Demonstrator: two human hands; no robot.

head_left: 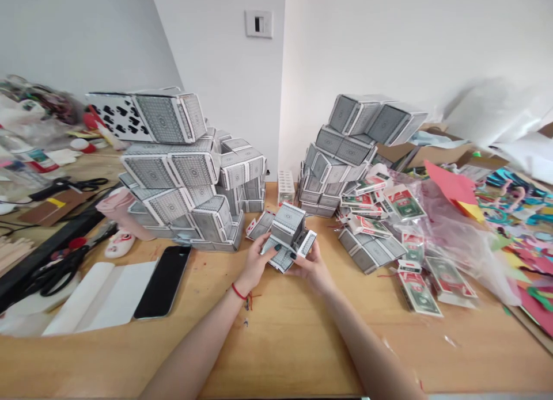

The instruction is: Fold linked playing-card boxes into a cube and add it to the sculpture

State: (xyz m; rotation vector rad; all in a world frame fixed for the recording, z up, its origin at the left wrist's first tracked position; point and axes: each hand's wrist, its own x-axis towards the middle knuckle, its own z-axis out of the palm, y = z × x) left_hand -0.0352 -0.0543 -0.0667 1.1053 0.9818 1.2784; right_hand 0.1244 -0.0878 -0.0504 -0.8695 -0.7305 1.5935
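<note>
So by the look of it this was well along: two big stacks of card-covered boxes were already up, the left stack point(173, 172) left of centre in the frame and the right stack point(334, 152) right of centre. What was left, I'd judge, was the small card piece point(288, 224) just below the middle of the frame, with a part jutting out at its right end, plus whatever sat outside the stacks. Both hands had hold of that piece: the left hand point(256, 259) gripped its left side, thumb on top, and the right hand point(311, 267) pinched the jutting end. Counting stuff: one card piece in hand, two stacks, one joined block point(371, 250) lying right of the hands, one phone point(163, 282) lower left, two pairs of scissors (black scissors point(63, 267) lower left, another pair point(88, 185) higher up), one red bracelet point(238, 292) on the left wrist, and at least seven red-and-green packs point(418, 293) on the right, though the heap overlapped too much for me to swear to that number
</note>
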